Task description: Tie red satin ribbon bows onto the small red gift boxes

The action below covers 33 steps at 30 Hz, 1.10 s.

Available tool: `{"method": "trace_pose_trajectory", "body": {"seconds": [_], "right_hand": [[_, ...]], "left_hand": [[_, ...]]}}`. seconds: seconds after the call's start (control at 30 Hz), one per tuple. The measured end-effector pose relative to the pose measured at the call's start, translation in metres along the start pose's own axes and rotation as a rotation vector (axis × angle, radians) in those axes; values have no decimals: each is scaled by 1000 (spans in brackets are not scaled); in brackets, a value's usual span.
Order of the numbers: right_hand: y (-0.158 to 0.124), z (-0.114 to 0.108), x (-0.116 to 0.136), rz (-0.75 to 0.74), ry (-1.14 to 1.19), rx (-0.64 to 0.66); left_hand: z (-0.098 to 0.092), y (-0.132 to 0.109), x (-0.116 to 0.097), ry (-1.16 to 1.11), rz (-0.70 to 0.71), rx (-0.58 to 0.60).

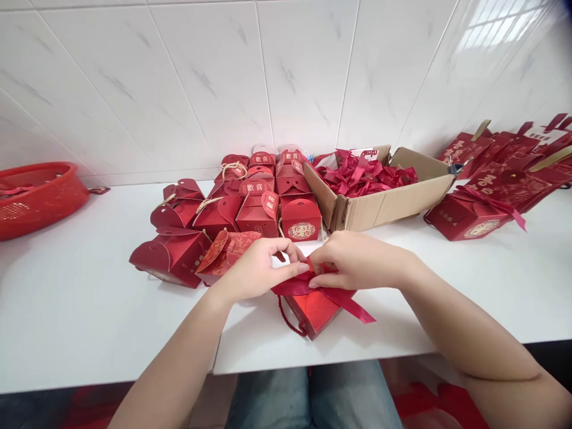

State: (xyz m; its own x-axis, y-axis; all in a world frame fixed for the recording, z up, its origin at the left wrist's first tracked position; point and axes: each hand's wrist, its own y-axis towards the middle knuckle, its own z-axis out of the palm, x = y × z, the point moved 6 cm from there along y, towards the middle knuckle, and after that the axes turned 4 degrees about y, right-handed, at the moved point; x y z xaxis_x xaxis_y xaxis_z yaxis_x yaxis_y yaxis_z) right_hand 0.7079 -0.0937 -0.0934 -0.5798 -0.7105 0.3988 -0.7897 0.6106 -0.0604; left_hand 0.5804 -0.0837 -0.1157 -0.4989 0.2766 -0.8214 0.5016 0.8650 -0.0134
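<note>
A small red gift box [315,311] with a cord handle lies near the front edge of the white table [89,310]. A red satin ribbon [344,301] crosses its top, with one tail trailing to the right. My left hand [259,268] and my right hand [353,262] meet above the box, both with fingers pinched on the ribbon. The middle of the ribbon is hidden under my fingers.
Several closed red gift boxes [250,202] are clustered just behind my hands. A cardboard box [388,205] full of red ribbons sits behind right. Flat and folded red boxes [496,185] pile at the far right. A red plastic basket [38,196] stands far left against the tiled wall.
</note>
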Motion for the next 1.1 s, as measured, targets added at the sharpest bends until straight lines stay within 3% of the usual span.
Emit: {"method": "trace_pose_trajectory", "body": {"seconds": [0.5, 0.87, 1.1], "right_hand": [[0, 10, 6, -55, -68, 139], [-4, 3, 11, 18, -119, 30], [-33, -11, -18, 185, 108, -62]], "left_hand": [[2, 2, 6, 177, -72, -148], [2, 5, 8, 157, -79, -115], [2, -2, 5, 121, -45, -129]]}}
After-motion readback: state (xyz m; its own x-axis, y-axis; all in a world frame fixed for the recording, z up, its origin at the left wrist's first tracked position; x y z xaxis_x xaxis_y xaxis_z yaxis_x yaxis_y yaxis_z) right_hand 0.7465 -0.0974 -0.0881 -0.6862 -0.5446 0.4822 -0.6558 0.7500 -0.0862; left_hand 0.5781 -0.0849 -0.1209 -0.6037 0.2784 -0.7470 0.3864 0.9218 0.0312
